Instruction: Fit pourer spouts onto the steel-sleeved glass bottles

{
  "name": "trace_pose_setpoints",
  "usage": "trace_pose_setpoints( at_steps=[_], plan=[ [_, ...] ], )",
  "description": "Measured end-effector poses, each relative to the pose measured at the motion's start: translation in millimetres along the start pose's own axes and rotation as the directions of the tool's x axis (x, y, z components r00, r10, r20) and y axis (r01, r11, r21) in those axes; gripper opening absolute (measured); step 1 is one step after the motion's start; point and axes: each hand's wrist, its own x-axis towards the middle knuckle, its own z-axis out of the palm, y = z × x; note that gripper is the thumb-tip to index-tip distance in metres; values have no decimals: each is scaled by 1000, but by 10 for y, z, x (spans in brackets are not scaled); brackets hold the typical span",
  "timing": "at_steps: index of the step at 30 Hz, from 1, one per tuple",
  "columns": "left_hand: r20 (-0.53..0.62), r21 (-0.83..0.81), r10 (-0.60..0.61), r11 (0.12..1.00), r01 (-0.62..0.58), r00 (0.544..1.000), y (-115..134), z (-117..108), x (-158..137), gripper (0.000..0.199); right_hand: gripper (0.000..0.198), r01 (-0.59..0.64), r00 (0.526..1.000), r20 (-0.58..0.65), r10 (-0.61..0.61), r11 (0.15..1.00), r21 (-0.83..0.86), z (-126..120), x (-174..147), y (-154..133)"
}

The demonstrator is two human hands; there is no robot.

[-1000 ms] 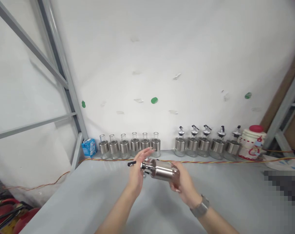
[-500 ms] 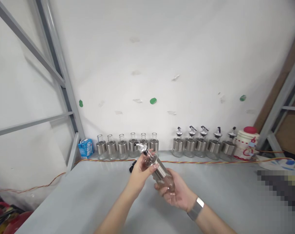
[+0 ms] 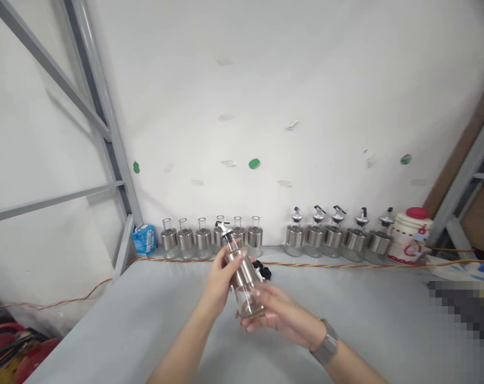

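Between my hands a glass oil bottle (image 3: 245, 274) with a steel sleeve leans to the left above the table. A silver pour spout (image 3: 226, 231) with a black lever sits in its neck. My left hand (image 3: 220, 274) is wrapped round the upper sleeve, thumb across the front. Around the clear glass base curl the fingers of my right hand (image 3: 276, 312), a metal-banded watch (image 3: 327, 342) on that wrist. Partly hidden behind the bottle, small black parts (image 3: 263, 270) and something silvery lie on the table.
Several spoutless bottles (image 3: 203, 242) stand along the wall at left. More bottles with spouts (image 3: 334, 237) line the right, beside a white jar with a red lid (image 3: 410, 234). A blue carton (image 3: 145, 240) is at far left. A twisted cable (image 3: 298, 264) crosses the table's (image 3: 146, 309) back.
The bottle has moved left and tipped more upright, both hands with it. The black parts behind now show on its right side. The view has shifted slightly.
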Motion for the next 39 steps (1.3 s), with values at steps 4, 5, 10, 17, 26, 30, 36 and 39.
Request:
trace_pose_setpoints(
  at_steps=[4,5,10,17,26,30,36,39],
  plan=[
    [-20,361,98,929,-84,995,-111,24,-28,59,32,146,976,-102,-195,922,-359,-133,16,-84],
    [-37,483,178,865,-138,983,-155,33,-41,60,32,179,945,-183,-272,895,-408,-169,13,-117],
    [194,883,361,340,-323,912,-319,73,-134,74,29,248,732,-374,-570,734,-633,-190,-33,-210],
    [382,923,396,-205,-325,835,-336,101,-202,81,27,298,584,-484,-652,726,-619,-64,-60,-158],
    [426,903,313,-209,-376,849,-349,155,-269,64,35,64,461,-281,-842,347,-936,-288,-121,-244],
    [394,919,273,-82,-387,878,-250,211,-303,39,39,192,554,-278,-785,445,-874,-286,-138,-243],
    [327,879,102,333,-342,939,-133,247,-346,24,40,183,603,-217,-768,398,-899,-269,-190,-309],
    [361,716,-154,677,-168,920,-91,232,-347,22,43,193,688,-215,-694,460,-867,-268,-235,-367]
  ],
)
